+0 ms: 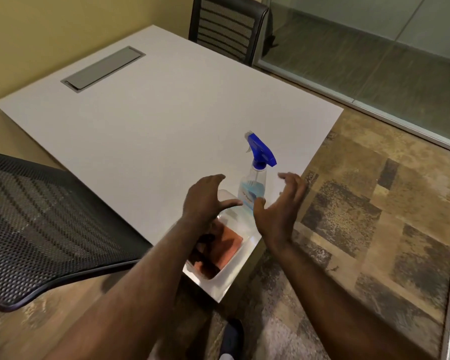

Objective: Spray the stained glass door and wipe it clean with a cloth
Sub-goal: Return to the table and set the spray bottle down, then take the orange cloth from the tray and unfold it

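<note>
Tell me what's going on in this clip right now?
A person stands at the corner of a white table, both hands open and holding nothing. The right hand is nearing a clear spray bottle with a blue trigger head standing upright near the table's edge. The left hand hovers over a clear plastic container holding an orange-brown cloth.
</note>
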`<control>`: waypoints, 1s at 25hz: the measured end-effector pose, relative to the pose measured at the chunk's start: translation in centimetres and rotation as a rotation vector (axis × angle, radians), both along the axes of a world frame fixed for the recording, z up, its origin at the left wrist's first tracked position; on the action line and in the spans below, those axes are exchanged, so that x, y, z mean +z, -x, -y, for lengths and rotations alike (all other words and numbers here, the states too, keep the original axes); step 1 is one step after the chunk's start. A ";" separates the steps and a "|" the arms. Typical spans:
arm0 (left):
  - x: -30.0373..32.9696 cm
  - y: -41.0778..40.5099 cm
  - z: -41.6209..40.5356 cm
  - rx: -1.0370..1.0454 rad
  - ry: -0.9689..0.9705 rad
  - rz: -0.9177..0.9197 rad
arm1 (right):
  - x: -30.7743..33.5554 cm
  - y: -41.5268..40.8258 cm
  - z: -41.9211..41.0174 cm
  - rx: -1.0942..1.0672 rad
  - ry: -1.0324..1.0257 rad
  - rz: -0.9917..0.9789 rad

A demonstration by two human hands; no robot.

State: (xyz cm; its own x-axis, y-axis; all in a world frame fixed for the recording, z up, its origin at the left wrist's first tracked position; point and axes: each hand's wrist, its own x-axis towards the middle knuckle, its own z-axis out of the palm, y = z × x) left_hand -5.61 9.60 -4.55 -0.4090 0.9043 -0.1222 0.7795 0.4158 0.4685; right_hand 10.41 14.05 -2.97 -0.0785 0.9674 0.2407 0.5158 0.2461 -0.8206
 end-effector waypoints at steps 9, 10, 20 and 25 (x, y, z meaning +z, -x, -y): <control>-1.2 0.5 2.4 -0.699 0.348 -0.537 | -5.3 3.1 3.7 0.469 0.188 0.664; -1.2 0.4 2.3 -0.685 0.368 -0.564 | -5.6 3.4 3.5 0.501 0.276 0.746; -2.9 0.5 1.4 -0.686 0.453 -0.688 | -7.4 4.4 3.9 0.680 0.247 1.106; -3.4 0.1 1.0 -0.652 0.453 -0.688 | -7.4 4.5 4.1 0.588 0.226 1.026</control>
